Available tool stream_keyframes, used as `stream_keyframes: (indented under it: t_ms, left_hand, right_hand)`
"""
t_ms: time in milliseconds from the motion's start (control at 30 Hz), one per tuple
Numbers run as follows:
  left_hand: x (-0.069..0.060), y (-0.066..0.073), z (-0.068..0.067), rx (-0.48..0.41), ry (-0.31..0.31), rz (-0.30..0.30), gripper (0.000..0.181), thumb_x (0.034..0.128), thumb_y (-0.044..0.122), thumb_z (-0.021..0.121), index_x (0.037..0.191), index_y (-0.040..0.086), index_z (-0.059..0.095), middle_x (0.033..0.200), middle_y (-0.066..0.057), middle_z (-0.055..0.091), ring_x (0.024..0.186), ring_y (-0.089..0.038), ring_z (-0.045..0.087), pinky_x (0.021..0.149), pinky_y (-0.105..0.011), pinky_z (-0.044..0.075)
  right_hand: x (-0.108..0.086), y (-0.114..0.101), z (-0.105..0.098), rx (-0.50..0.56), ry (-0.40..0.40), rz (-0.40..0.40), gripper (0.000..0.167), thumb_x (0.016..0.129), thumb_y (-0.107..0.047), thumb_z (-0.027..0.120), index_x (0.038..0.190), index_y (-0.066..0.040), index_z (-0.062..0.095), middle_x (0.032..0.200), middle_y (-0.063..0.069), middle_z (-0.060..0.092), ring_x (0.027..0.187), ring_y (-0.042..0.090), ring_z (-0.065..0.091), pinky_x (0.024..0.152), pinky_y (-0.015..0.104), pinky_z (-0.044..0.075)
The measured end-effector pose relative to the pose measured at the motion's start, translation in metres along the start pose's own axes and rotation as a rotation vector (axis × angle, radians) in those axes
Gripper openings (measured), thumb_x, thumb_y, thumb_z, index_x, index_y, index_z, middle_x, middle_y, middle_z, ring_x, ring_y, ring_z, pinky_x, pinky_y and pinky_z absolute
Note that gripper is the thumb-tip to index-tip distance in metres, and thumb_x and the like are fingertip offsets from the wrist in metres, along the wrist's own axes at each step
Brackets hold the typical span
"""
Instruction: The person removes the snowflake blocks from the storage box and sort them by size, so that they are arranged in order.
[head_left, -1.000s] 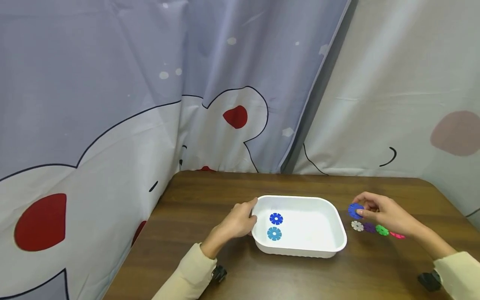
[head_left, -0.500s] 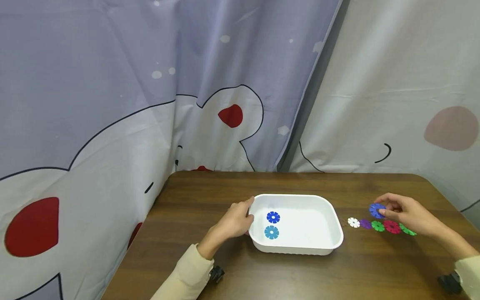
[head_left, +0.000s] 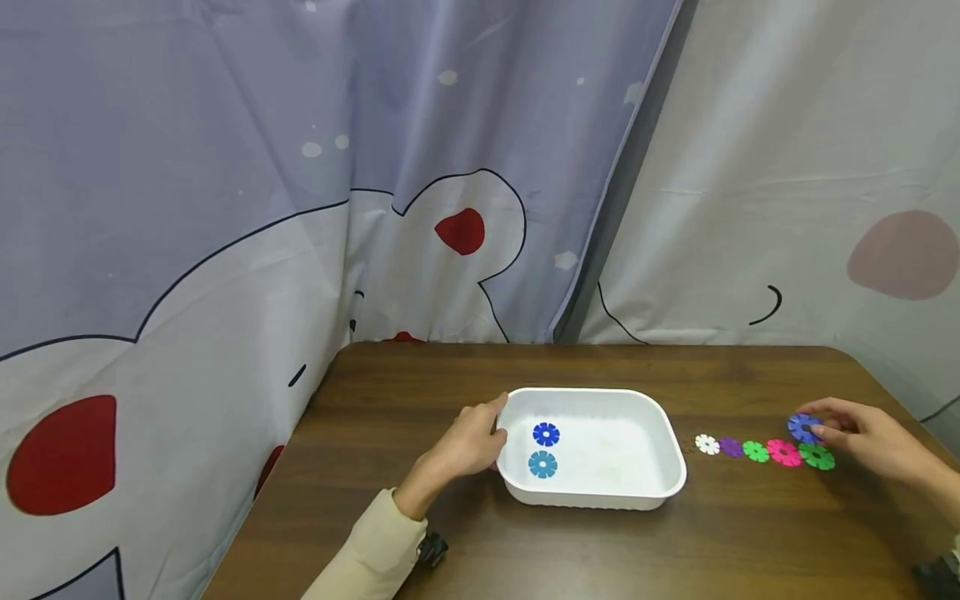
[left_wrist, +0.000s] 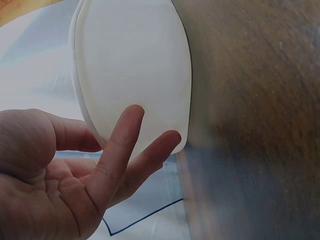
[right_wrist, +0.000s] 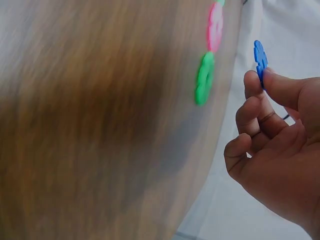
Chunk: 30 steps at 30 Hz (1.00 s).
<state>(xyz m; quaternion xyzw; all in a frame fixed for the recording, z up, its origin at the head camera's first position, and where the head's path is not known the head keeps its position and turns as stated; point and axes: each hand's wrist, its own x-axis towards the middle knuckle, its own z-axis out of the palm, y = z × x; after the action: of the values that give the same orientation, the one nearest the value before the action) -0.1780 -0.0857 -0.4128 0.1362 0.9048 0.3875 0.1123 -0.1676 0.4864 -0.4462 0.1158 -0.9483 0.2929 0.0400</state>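
My left hand (head_left: pixel 463 443) holds the left end of a white tray (head_left: pixel 600 502). In the left wrist view, fingers (left_wrist: pixel 120 145) lie on its outer wall and the thumb reaches to the rim. Inside the tray are a dark blue snowflake disc (head_left: pixel 546 434) and a light blue one (head_left: pixel 543 464). At the right, my right hand (head_left: pixel 873 437) pinches a blue snowflake disc (head_left: pixel 803 427) between thumb and forefinger, above the table. Just below it, a green disc (head_left: pixel 817 457) ends a row with a pink disc (head_left: pixel 783 452).
The row continues left with a smaller green disc (head_left: pixel 756 452), a purple disc (head_left: pixel 731 447) and a white disc (head_left: pixel 707 444), near the tray's right end. All lie on a brown wooden table (head_left: pixel 570 558). A printed curtain (head_left: pixel 435 125) hangs behind the table.
My right hand has moved right along the row with the blue disc, uncovering the pink and last green discs. My left hand stays at the tray.
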Motion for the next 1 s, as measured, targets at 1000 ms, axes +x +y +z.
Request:
stream_keyframes:
  t_ms: [1000]
  left_hand:
    - [0.001,0.001,0.001,0.012,-0.004,-0.027,0.061,0.1062,0.005,0.058,0.163,0.000,0.036,0.154,-0.026,0.053,0.066,-0.015,0.067,0.055,-0.027,0.057]
  right_hand:
    - [-0.022,0.031,-0.024,-0.103,-0.144,0.228,0.030,0.103,-0.001,0.051,0.126,0.018,0.051,0.085,0.005,0.065,0.070,0.006,0.053,0.061,0.025,0.045]
